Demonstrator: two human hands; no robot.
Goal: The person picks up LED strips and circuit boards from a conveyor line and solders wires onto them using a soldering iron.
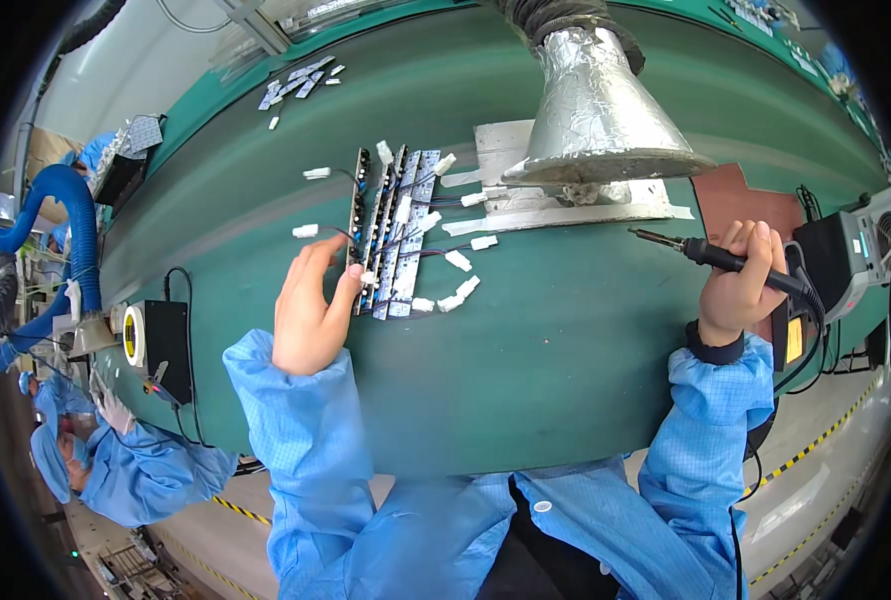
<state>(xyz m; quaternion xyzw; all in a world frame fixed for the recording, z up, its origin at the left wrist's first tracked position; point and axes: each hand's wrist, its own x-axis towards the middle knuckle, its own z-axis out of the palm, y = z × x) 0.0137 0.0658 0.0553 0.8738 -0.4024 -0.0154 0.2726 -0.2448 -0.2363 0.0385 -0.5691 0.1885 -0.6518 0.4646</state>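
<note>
Several narrow circuit boards [413, 210] lie side by side on the green bench, with short dark wires ending in white connectors [456, 260]. My left hand [311, 310] is at the near left end of the row, its thumb and fingers closed on the edge of the leftmost circuit board [356, 210], which appears to stand on its side. In my right hand [746, 285] is a soldering iron [711, 254], gripped by its black handle. Its metal tip points left and stays apart from the boards, just short of the foil-covered hood.
A foil-covered fume hood [606, 110] hangs over a pale plate [506, 205]. A soldering station [836, 260] stands at the right. Small board pieces [301, 82] lie at the far left, a black box [161, 345] at the left edge. A co-worker [126, 460] sits at the left.
</note>
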